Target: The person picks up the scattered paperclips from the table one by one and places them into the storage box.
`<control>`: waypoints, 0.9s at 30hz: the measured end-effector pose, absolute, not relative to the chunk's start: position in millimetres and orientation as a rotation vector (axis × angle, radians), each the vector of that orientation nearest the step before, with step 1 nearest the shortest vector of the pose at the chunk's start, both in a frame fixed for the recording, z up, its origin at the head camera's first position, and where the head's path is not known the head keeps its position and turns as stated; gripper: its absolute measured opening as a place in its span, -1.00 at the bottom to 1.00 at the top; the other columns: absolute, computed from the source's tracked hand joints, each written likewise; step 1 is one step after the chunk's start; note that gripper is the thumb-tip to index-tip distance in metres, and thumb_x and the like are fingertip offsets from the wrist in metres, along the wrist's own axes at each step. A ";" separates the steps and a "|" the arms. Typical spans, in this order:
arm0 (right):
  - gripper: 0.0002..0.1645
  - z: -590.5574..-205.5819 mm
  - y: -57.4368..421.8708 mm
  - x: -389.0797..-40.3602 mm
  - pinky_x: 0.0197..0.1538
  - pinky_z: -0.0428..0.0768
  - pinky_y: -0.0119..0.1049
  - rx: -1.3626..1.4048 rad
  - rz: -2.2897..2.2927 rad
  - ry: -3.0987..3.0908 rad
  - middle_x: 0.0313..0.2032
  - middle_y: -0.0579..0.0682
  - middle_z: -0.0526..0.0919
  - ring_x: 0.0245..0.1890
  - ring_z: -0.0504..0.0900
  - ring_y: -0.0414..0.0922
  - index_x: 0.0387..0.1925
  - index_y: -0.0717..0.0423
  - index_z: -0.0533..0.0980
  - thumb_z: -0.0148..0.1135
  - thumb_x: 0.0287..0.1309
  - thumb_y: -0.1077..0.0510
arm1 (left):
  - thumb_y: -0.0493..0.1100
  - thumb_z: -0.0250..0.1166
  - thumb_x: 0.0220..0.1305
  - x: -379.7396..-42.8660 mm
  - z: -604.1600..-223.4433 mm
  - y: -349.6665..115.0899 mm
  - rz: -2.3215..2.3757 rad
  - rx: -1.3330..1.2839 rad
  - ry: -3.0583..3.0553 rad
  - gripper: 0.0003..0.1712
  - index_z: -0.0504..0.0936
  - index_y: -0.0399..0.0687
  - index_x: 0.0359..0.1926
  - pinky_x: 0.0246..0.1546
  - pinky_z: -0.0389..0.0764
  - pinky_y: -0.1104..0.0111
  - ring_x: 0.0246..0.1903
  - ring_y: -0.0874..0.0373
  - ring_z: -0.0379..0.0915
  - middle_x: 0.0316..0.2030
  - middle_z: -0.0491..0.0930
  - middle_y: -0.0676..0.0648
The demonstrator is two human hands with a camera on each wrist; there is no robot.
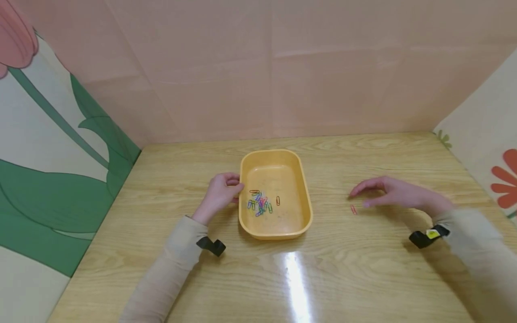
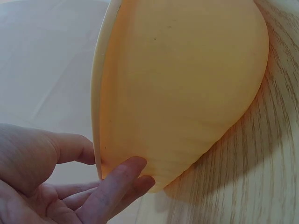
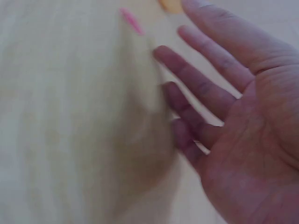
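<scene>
A yellow plastic tray (image 1: 276, 235) sits on the wooden table, with several coloured paper clips (image 1: 261, 204) gathered at its left side. One red-brown paper clip (image 1: 278, 200) lies apart from them inside the tray. My left hand (image 1: 220, 194) grips the tray's left wall. In the left wrist view, its thumb (image 2: 77, 148) is at the rim and its fingers (image 2: 114, 186) touch the outer side. To the tray's right, a pink paper clip (image 1: 353, 209) lies on the tabletop. Just beyond it my right hand (image 1: 393, 193) hovers with thumb and fingers spread, holding nothing.
The table (image 1: 343, 269) is light wood grain, with a glare streak in front of the tray. A pinkish covering (image 1: 270, 89) stands along the back edge. Patterned panels border the left (image 1: 60, 193) and right (image 1: 484, 134) sides.
</scene>
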State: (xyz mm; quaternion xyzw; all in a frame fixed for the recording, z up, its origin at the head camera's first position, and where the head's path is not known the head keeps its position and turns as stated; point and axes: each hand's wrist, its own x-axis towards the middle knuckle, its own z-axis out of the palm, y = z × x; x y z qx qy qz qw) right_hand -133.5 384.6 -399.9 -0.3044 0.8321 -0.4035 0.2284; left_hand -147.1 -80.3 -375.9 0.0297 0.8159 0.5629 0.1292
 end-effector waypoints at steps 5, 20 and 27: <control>-0.58 -411.0 379.8 -128.5 0.19 0.31 -0.57 -0.865 -1.167 2.328 0.05 0.00 0.58 0.13 0.46 -0.18 0.05 0.07 0.54 0.35 0.12 0.19 | -0.33 0.19 0.28 -147.9 -376.6 -80.3 1.633 0.084 2.372 -0.60 0.47 -0.42 0.12 -0.30 0.72 0.18 -0.18 -0.12 0.61 -0.04 0.57 -0.32; -0.51 -435.4 366.1 -125.3 0.05 0.21 -0.37 -1.095 -1.228 2.517 -0.11 -0.07 0.59 -0.04 0.43 -0.13 -0.11 -0.04 0.60 0.54 -0.17 0.25 | -0.35 0.18 0.28 -147.1 -374.8 -80.1 1.636 0.080 2.370 -0.60 0.46 -0.43 0.12 -0.34 0.73 0.26 -0.14 -0.18 0.58 -0.04 0.57 -0.32; -0.53 -434.3 365.3 -121.6 0.03 0.13 -0.32 -1.028 -1.173 2.570 -0.10 -0.14 0.57 0.00 0.35 -0.12 -0.14 -0.11 0.61 0.55 -0.17 0.21 | -0.35 0.18 0.29 -146.5 -376.1 -79.5 1.638 0.079 2.370 -0.61 0.47 -0.42 0.11 -0.36 0.72 0.29 -0.14 -0.18 0.58 -0.05 0.57 -0.32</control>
